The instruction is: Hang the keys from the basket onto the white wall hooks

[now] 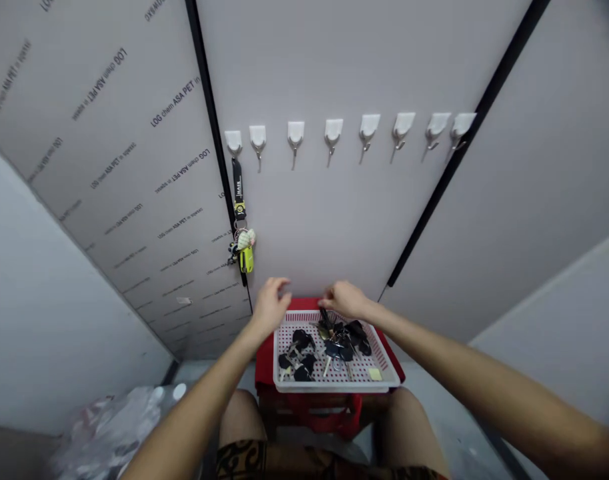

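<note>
My right hand is over the far edge of a white perforated plastic basket, its fingertips pinched on a black strap that hangs down toward the keys. My left hand is by the basket's far left corner, fingers apart and curved, with nothing in them. In the basket lie several black-headed keys on the left and a tangle of keys and dark fobs on the right. A small pale yellow piece sits near the front right corner.
Several white adhesive hooks line the wall panel. From the leftmost hangs a black strap with a yellow-green fob. The basket rests on a red cloth between my knees. Plastic-wrapped goods are on the floor at left.
</note>
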The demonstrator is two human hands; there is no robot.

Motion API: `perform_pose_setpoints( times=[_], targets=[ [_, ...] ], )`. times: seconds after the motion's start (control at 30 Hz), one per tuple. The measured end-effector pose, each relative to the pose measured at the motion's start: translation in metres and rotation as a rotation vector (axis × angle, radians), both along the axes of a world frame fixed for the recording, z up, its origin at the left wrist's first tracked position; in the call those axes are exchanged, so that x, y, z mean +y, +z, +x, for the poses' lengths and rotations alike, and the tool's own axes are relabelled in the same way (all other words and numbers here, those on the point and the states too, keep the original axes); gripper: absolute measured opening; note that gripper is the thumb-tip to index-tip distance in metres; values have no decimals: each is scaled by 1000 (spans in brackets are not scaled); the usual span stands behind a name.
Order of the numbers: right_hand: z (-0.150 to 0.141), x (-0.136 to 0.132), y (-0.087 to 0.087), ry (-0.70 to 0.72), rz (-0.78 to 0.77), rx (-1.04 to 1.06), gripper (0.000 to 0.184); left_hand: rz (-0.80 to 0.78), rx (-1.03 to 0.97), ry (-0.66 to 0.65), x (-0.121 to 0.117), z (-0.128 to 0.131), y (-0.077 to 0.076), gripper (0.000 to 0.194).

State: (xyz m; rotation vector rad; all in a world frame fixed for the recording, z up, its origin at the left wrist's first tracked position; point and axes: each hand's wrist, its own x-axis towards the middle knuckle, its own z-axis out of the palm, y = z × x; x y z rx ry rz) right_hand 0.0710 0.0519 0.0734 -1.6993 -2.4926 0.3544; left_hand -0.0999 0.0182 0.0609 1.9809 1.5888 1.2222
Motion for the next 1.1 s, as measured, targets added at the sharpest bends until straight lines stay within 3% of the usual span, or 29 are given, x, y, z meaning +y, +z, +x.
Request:
perform_pose_setpoints(
  times=[0.1,0.17,0.27,0.4,0.57,0.73,0.9,1.0,1.1],
  targets=[
    [12,-12,-23,-89,-21,-164,31,-276,17,-139,-1,25,-38,21],
    [14,-18,-30,-78,-8,-153,24,-393,4,-195,-1,39,-53,20],
    [12,-23,-36,-56,0,-66,16,-478,22,-252,-1,52,-62,20],
    [11,-23,-39,-54,17,28,13,-489,30,-277,-3,54,-60,21],
    [10,-18,-22,37,-68,452,11,-396,-116,-335,-8,49,-46,26],
    [1,-13,25,98,-219,874,13,-359,-359,-389,-11,52,-24,23],
    [-22,-8,75,77,-136,1045,13,-258,-604,-331,-6,48,5,26],
    [-42,-3,103,116,-68,1104,13,-213,-681,-325,-1,37,29,25],
    [-66,4,129,162,-13,1130,12,-139,-725,-225,6,21,56,26]
  ],
)
